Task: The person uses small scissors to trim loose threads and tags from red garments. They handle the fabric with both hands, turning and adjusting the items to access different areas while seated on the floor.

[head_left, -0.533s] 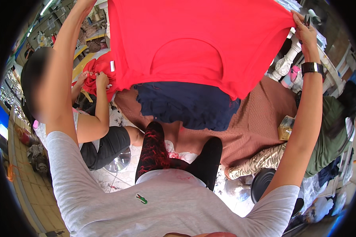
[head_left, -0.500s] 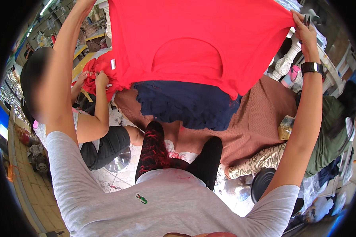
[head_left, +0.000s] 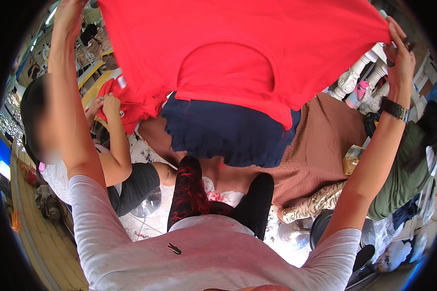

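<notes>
A red T-shirt [head_left: 218, 24] is spread wide in front of me, its round neckline towards me. At the upper right, my right hand [head_left: 400, 56] is closed on one end of the shirt. Small dark thread snips [head_left: 389, 54] also sit in that hand, mostly hidden by the fingers. My left hand [head_left: 67, 19] is raised at the upper left beside the shirt's other end, which stretches up towards it. Its fingertips are cut off by the picture's edge. Under the shirt's near edge lies a stack of navy fabric [head_left: 223, 133].
A brown textured cloth [head_left: 320, 145] covers the surface under the navy stack. At my left, a co-worker handles another red garment [head_left: 131, 109]. At my right sits a person in green [head_left: 398, 169], near a small yellowish box [head_left: 353, 159]. White turned posts [head_left: 357, 75] stand behind.
My hands have moved farther apart, the left one leftward and the right one rightward and slightly down. The T-shirt has spread wider and its left part has shifted left.
</notes>
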`<state>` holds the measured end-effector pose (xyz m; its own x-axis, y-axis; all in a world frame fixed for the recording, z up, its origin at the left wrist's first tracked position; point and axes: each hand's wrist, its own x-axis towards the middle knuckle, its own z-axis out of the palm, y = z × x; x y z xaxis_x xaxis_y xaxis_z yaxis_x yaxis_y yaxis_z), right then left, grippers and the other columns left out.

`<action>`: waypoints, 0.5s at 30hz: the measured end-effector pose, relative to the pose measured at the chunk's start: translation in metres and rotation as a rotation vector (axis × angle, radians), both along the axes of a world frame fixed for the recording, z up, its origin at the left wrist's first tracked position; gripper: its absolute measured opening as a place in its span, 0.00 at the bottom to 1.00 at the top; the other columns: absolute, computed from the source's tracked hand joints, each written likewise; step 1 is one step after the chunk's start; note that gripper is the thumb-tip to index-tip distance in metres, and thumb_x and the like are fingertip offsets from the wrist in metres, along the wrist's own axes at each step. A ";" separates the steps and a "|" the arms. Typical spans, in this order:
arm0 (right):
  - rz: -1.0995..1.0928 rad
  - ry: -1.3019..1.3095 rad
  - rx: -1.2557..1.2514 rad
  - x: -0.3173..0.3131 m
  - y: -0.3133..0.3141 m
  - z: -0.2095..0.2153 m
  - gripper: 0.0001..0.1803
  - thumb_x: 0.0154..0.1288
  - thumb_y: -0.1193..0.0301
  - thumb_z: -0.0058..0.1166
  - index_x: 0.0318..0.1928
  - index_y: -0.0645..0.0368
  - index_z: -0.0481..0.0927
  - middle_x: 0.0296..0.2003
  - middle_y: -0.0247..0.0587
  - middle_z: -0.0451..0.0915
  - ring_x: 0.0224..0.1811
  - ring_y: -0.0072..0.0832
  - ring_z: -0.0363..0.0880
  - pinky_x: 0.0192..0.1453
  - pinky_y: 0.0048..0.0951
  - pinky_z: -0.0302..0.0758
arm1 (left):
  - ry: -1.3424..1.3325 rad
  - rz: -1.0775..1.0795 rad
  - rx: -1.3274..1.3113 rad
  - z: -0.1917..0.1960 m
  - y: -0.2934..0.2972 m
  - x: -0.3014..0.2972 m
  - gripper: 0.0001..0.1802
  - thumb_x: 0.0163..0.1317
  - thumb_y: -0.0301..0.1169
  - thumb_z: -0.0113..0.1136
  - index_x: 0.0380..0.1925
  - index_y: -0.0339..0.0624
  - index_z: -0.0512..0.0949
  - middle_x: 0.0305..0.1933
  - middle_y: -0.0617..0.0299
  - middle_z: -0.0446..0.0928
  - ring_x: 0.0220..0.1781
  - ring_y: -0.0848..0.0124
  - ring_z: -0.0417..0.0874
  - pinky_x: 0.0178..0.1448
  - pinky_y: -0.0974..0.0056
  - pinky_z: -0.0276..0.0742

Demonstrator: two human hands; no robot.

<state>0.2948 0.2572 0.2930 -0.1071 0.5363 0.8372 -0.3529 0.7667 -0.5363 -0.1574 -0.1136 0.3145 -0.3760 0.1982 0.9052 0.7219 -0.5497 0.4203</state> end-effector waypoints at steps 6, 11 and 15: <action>-0.082 -0.152 0.064 -0.032 0.077 -0.013 0.16 0.73 0.63 0.59 0.56 0.55 0.85 0.46 0.38 0.87 0.40 0.28 0.84 0.44 0.28 0.76 | -0.038 0.306 -0.356 -0.024 0.044 -0.022 0.21 0.66 0.30 0.66 0.59 0.38 0.81 0.43 0.61 0.87 0.31 0.75 0.83 0.29 0.71 0.75; -0.063 -0.307 0.151 -0.113 0.119 -0.126 0.19 0.73 0.58 0.61 0.57 0.55 0.86 0.46 0.26 0.84 0.42 0.12 0.77 0.45 0.16 0.72 | 0.018 0.350 -0.630 -0.130 0.114 -0.134 0.27 0.71 0.35 0.62 0.67 0.39 0.73 0.61 0.57 0.81 0.57 0.72 0.84 0.61 0.67 0.78; -0.098 -0.657 -0.099 -0.094 0.125 -0.225 0.24 0.71 0.55 0.63 0.54 0.62 0.85 0.36 0.40 0.87 0.38 0.19 0.81 0.43 0.26 0.76 | 0.060 0.456 -1.254 -0.196 0.165 -0.077 0.35 0.60 0.48 0.73 0.63 0.40 0.77 0.55 0.53 0.84 0.54 0.64 0.85 0.61 0.62 0.78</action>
<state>0.2010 0.3826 0.0677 -0.5242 0.6408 0.5609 0.1396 0.7144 -0.6856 -0.2347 0.0511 0.1183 -0.5975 0.7705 0.2220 0.7713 0.4765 0.4220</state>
